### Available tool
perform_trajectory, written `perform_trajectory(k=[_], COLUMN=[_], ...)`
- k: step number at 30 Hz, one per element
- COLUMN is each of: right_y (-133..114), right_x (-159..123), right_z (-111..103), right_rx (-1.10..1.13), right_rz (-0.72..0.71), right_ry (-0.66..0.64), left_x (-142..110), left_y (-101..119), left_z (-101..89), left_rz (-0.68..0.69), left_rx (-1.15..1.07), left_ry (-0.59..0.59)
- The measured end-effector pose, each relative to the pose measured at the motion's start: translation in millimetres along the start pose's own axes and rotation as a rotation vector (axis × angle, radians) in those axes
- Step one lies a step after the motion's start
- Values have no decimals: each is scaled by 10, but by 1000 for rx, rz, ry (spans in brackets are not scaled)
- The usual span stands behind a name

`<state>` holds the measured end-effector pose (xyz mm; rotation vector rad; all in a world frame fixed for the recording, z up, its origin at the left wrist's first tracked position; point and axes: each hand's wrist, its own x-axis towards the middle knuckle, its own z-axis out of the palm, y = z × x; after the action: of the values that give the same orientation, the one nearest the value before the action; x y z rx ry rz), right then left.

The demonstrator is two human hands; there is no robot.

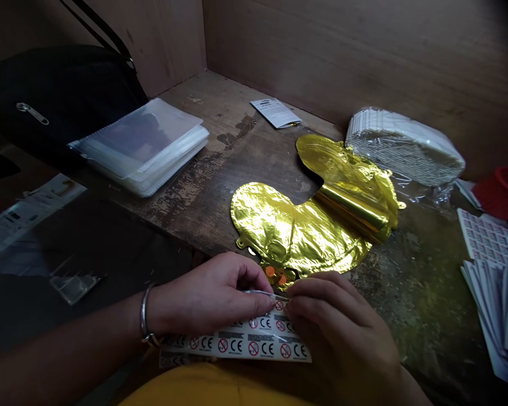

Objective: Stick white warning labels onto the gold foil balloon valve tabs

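Close to my body, my left hand [220, 296] pinches the top edge of a sheet of CE warning stickers [254, 341] between thumb and bent fingers. My right hand [342, 321] holds the same sheet near its upper right corner, with fingertips pressed together; part of the sheet is hidden behind that hand. Just beyond my fingertips lies a gold foil balloon [271, 220], flat and partly folded over itself on the table. Two orange dots show on its near tab.
A stack of clear plastic bags [152, 152] lies at left beside a black bag [63, 96]. A folded printed leaflet [275, 113] lies at the back. A plastic-wrapped white bundle [402, 144], a red basket [502, 192], sticker sheets [491, 237] and folded papers [497, 310] are at right.
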<state>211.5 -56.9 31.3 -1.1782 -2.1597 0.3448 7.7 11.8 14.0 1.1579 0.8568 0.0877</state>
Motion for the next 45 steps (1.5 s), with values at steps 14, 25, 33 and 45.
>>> perform_trajectory(k=[14,25,33,45], right_y=[-4,10,-4,5], right_x=[-7,-108,-11,-11], right_z=[-19,7,34,28], right_rx=[-75,-5,91,66], right_rz=[-24,9,58,-44], right_ry=[-10,32,-22,-16], left_x=[10,32,9,57], left_y=[-20,-88,-62,-60], left_z=[-12,-40,-49,-59], left_rz=[8,20,34,-66], left_rx=[-62,-99,-66,-144], left_ry=[-41,-59,-121,-153])
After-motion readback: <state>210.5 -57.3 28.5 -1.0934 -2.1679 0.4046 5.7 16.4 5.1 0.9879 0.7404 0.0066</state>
